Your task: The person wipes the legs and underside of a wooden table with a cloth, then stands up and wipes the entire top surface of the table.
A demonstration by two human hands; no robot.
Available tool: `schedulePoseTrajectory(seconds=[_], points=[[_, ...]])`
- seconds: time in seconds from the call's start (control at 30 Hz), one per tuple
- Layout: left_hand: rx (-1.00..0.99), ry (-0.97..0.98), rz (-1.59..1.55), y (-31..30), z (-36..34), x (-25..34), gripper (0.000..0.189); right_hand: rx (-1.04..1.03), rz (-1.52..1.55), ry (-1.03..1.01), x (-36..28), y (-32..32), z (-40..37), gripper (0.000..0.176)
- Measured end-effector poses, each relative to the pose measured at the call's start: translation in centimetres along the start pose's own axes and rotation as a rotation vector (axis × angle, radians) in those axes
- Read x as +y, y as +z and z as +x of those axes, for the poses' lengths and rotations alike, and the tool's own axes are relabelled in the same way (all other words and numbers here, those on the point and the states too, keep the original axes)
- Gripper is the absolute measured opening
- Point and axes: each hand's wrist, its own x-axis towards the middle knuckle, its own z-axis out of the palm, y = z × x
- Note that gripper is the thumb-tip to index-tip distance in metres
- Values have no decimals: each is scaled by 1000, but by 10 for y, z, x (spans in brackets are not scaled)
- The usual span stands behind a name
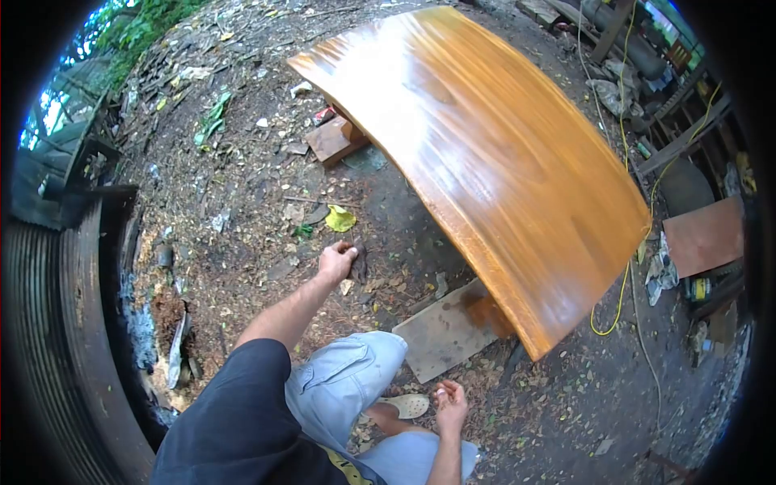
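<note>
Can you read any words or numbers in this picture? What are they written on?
No word or number can be read here.
Yellow print at the hem of the dark shirt: cut off, unreadable.
Label on the small can: too small and blurred.
Red packet on the ground: too small to read.

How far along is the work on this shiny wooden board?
Done, seemingly: the board shines all over its top. In hand: the left hand has its grip on a small dark thing at the ground; the right hand hangs loosely curled. Left: perhaps the underside, hidden here.
</note>
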Motion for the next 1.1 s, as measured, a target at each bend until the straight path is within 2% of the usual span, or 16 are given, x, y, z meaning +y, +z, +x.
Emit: schedulePoseTrajectory(seconds=[0.13,0.17,0.3,0.4,0.47,0.53,0.57,0.67,0.77,0.87,0.9,0.97,1.1], points=[[-23,-150,82,-27,-91,68,37,-4,-31,41,-36,-11,-64,24],[-32,-130,130,-34,-112,77,38,-2,-23,35,-48,-13,-81,23],[-174,-158,170,-76,-211,158,38,9,-28,98,-137,-19,-153,22],[-220,-78,306,-108,-284,203,44,-41,-198,-111,-169,-26,-188,22],[-243,-87,296,-129,-332,234,45,-64,-318,-226,-232,-23,-225,29],[-240,-120,207,-129,-356,216,44,-97,-503,-383,-292,-14,-255,34],[-238,-121,212,-143,-381,242,43,-116,-556,-478,-312,-7,-265,45],[-202,-84,128,-156,-413,240,42,-164,-719,-804,-363,23,-291,54],[-161,-186,14,-181,-439,262,45,-302,-757,-752,-380,63,-305,65],[-130,-199,-95,-203,-438,268,45,-362,-861,-763,-374,102,-303,70],[-115,-192,-93,-218,-440,284,45,-341,-892,-827,-373,114,-305,71],[-117,-197,-165,-240,-431,292,45,-319,-892,-825,-388,137,-313,70],[-115,-120,-301,-284,-392,287,46,-231,-825,-905,-411,203,-309,63]])
